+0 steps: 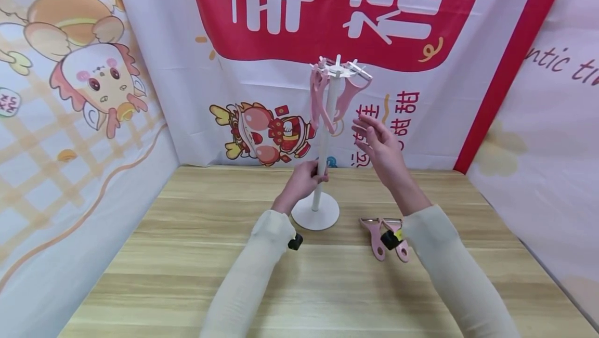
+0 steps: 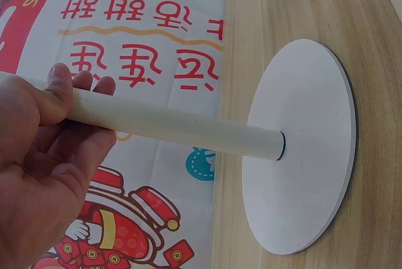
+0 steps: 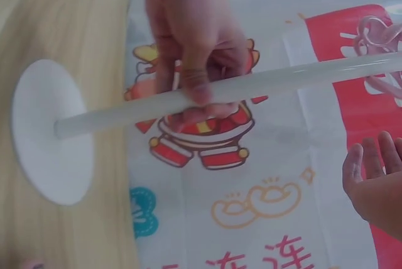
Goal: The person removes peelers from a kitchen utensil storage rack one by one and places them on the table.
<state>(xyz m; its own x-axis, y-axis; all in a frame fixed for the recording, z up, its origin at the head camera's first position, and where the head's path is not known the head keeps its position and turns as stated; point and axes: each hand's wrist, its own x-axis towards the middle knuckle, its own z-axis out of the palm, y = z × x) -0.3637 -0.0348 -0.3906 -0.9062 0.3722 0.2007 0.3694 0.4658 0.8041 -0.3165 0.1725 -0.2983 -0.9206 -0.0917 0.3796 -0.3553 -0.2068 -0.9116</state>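
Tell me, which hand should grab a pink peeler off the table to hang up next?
Probably the right hand. It is open and holds nothing, and the two pink peelers lie on the table below that arm. The left hand grips the white stand's pole, keeping it steady.

Cream knit sleeves point(image 1: 262, 270), small black wrist cameras point(image 1: 295, 242)

In the middle of the head view a white stand with a round base point(image 1: 315, 216) and a tall pole blocks the centre of the light wooden table point(image 1: 187, 255). The left hand point(image 1: 301, 182) wraps the pole low down. Pink utensils hanging at the top point(image 1: 323, 101) crowd the pole's upper part; the right hand point(image 1: 379, 145) hovers just right of them. Two pink peelers point(image 1: 376, 234) lie at lower right of the base. Printed backdrop walls point(image 1: 84, 135) close in the left, the back and the right.
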